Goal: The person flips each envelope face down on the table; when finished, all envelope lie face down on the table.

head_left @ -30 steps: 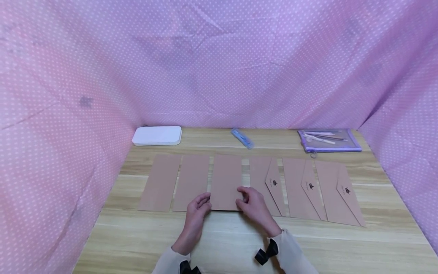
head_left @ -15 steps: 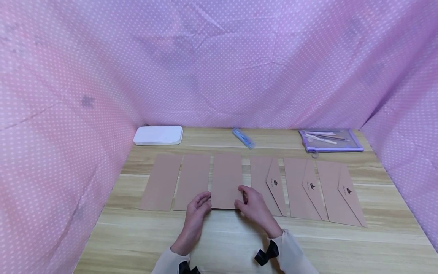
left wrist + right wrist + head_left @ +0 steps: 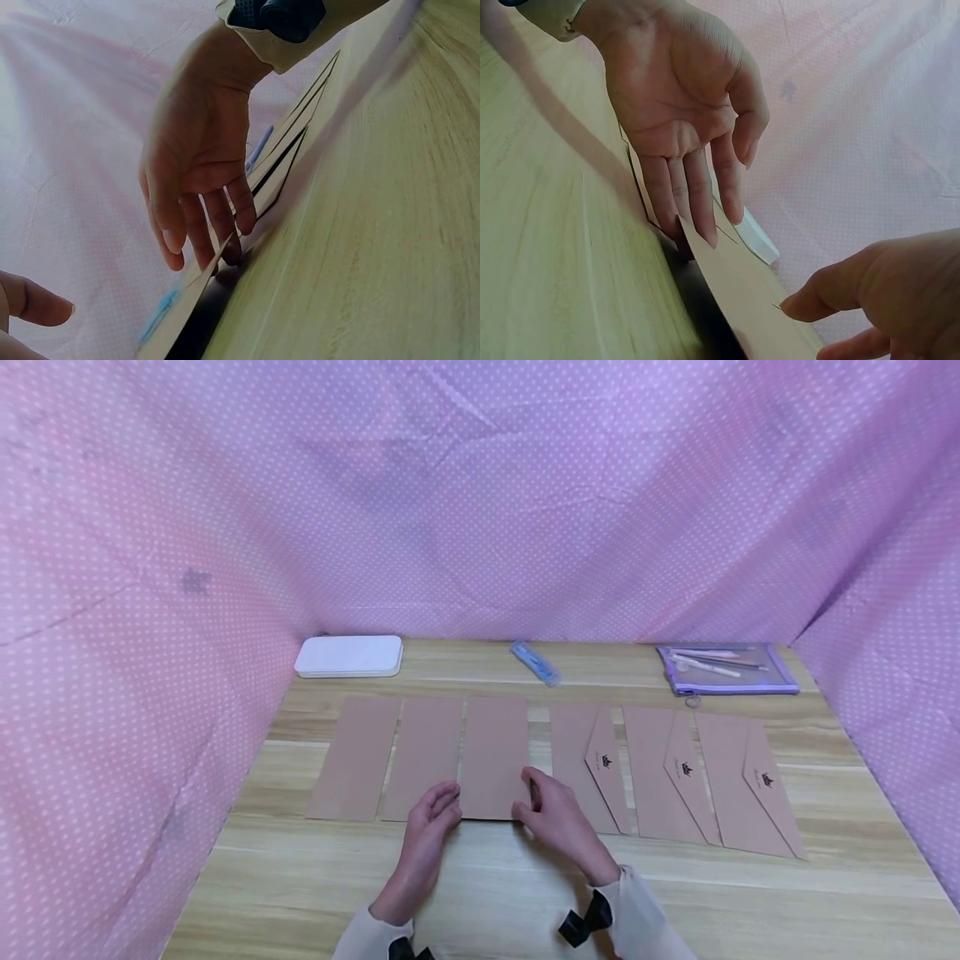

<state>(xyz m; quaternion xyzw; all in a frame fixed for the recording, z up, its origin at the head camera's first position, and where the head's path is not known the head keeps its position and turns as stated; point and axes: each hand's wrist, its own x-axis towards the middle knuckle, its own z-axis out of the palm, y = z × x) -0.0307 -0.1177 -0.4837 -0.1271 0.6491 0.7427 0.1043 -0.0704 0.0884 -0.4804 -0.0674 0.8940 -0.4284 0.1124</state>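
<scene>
A plain kraft-brown envelope (image 3: pixel 492 752) lies mid-table between both hands, its near edge tilted up over a dark shadow (image 3: pixel 694 300). At its left edge is the left hand (image 3: pixel 431 839), fingers fairly straight, fingertips against the near left corner. The right hand (image 3: pixel 557 810) has its fingertips at the near right corner; its thumb overlaps the surface in the head view. In the left wrist view the right hand's fingers (image 3: pixel 222 217) reach down straight to the raised edge. Some fingertips are hidden behind the paper.
Two plain brown envelopes (image 3: pixel 423 758) are lined up on the left. Three envelopes (image 3: pixel 577 735) with pointed flaps and crown prints extend to the right. Behind them on the wooden table (image 3: pixel 480 910) are a white case (image 3: pixel 348 657), a small blue packet (image 3: pixel 535 663) and a purple-edged mesh pouch (image 3: pixel 731 685) of pens.
The middle envelope has shifted slightly left between the hands. Its near edge has moved a little, and the right thumb has followed it slightly left.
</scene>
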